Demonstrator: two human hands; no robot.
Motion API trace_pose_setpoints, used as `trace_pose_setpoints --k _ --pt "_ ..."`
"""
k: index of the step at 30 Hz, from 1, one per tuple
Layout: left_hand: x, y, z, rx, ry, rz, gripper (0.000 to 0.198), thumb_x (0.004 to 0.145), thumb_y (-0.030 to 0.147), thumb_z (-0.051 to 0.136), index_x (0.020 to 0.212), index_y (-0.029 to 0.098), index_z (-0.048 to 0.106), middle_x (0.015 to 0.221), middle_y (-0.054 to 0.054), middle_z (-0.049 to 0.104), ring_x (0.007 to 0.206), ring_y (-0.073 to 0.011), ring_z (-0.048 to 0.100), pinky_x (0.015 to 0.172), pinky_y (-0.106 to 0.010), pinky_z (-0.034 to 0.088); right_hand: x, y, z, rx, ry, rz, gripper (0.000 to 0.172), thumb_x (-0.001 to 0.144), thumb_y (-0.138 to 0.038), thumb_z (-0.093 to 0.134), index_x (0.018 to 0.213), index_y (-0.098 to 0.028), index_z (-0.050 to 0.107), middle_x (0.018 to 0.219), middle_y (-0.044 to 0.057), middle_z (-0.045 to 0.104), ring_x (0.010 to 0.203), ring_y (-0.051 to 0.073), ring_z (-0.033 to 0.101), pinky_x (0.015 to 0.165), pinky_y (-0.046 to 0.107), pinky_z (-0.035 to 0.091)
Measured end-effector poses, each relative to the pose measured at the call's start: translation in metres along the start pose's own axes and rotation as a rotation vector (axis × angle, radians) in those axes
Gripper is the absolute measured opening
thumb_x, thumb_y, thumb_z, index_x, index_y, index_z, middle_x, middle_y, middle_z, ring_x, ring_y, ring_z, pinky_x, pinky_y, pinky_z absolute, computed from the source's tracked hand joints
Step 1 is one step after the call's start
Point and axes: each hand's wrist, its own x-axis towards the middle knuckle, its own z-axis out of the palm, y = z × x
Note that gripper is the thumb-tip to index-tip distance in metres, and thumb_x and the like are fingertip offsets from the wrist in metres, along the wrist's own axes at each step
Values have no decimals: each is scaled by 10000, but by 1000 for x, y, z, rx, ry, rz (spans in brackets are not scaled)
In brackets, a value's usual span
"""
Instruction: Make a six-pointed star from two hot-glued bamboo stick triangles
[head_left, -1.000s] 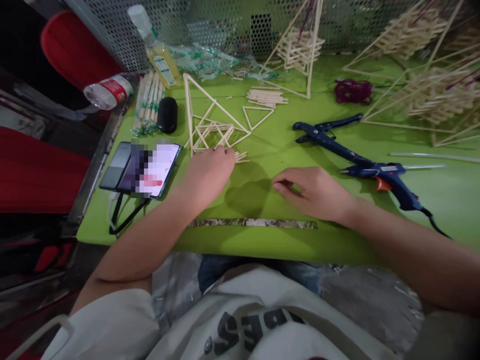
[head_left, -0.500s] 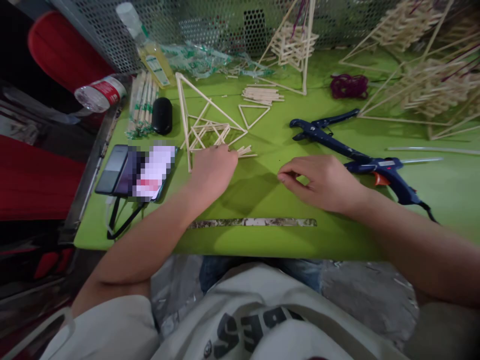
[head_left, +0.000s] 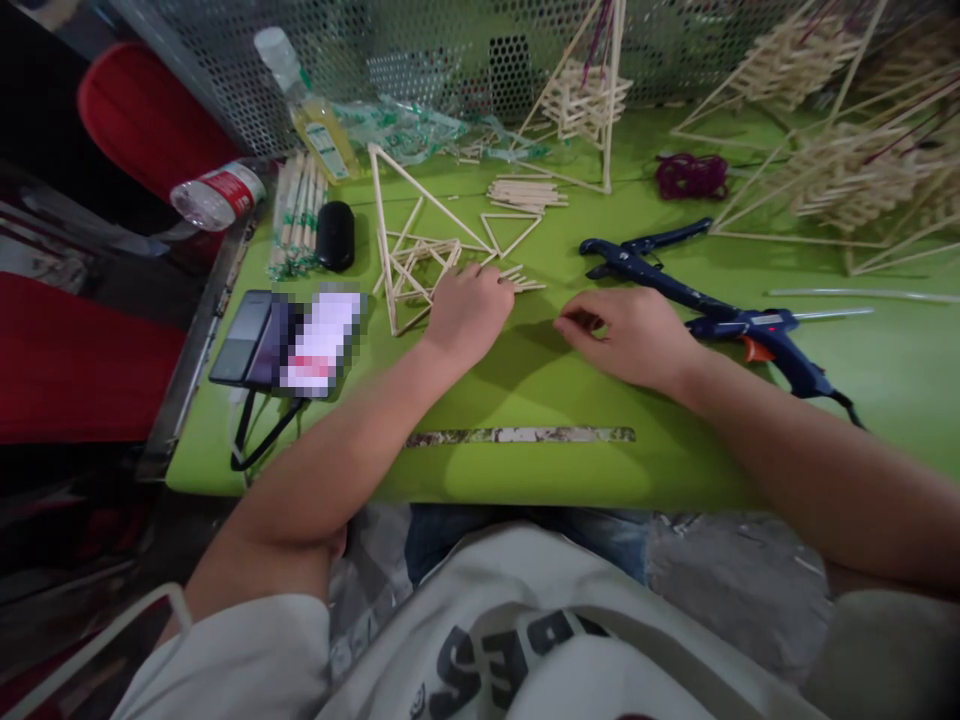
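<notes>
My left hand [head_left: 474, 305] lies palm down over a small pile of short wooden sticks [head_left: 527, 284], fingers curled onto them; its fingertips are partly hidden. Just beyond is a stick frame [head_left: 384, 220] of long sticks, with a lattice of short sticks [head_left: 427, 262] inside it. A small stick triangle [head_left: 517, 232] lies flat to its right. My right hand [head_left: 626, 330] rests on the green table [head_left: 517, 475], thumb and forefinger tips together, with nothing visible between them. Next to that hand are a blue glue gun [head_left: 780, 335] and a dark blue cutter [head_left: 652, 265].
Phones [head_left: 319, 345], a black case [head_left: 335, 236], bagged sticks [head_left: 296, 215] and bottles [head_left: 322, 130] stand left. Loose sticks [head_left: 527, 192] and purple yarn [head_left: 691, 177] lie behind. Finished-looking stick structures [head_left: 847, 185] fill the right back. A glue stick [head_left: 862, 295] lies right.
My left hand has shifted right, from beside the lattice to over the small pile of sticks. My right hand stays in nearly the same place and pose. The view has shifted slightly.
</notes>
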Motion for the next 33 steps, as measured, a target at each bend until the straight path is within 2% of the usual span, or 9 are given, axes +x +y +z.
trace_pose_setpoints --k 8,12,16,21,23,26,27,29,33 --pt "1 -6 11 -10 64 -16 520 1118 -3 453 1210 136 946 1263 -193 876 1364 -411 747 1237 -669 599 2 0 2 -1 21 -13 231 1096 -351 680 1006 -199 828 926 103 867 810 270 779 732 397 506" --pt "1 -9 15 -31 67 -34 487 1136 25 467 1191 130 940 1243 -202 869 1404 -427 696 1244 -674 578 3 1 3 17 26 -11 214 1088 -341 687 999 -201 823 929 104 867 818 270 782 740 398 514" --pt "4 -11 20 -75 124 -23 468 1150 49 475 1229 140 928 1347 -202 851 1457 -424 663 1287 -681 548 2 1 3 24 24 -11 207 1088 -337 687 987 -211 817 930 101 868 818 255 773 748 391 525" --pt "4 -10 6 -180 216 -69 324 1168 132 599 1171 164 922 1471 -162 845 1510 -409 646 1349 -695 489 0 2 0 77 87 20 203 1080 -342 698 972 -222 822 916 97 858 799 251 769 758 398 564" --pt "-4 -3 -8 -320 250 -103 237 1156 175 685 1125 176 919 1414 -144 869 1442 -372 693 1297 -642 544 -2 1 -2 201 151 85 183 1081 -357 725 1002 -233 836 943 94 861 800 248 770 755 400 595" --pt "-25 14 -26 -710 198 -160 195 1143 194 728 1075 176 910 1204 -111 899 1101 -245 789 1009 -440 663 -6 -9 -3 510 163 227 253 1080 -494 808 1095 -248 867 932 77 844 708 217 718 652 381 588" --pt "-33 20 -30 -851 125 -177 195 1139 227 740 1055 177 908 1144 -104 897 965 -215 776 847 -376 645 -7 -15 -2 613 147 264 318 1063 -565 843 1110 -252 877 907 67 831 665 201 686 611 371 567" --pt "-46 31 -34 -1048 33 -219 217 1124 335 778 1041 190 917 1080 -91 895 792 -177 709 672 -321 537 -11 -28 1 775 127 311 442 1001 -694 903 1073 -258 892 834 47 796 604 175 625 558 354 522" --pt "-55 40 -29 -1257 -74 -203 323 1103 476 805 960 208 914 1043 -78 896 852 -188 733 721 -312 509 -18 -49 9 904 131 336 545 941 -796 925 892 -257 862 763 35 768 576 157 579 535 343 449"
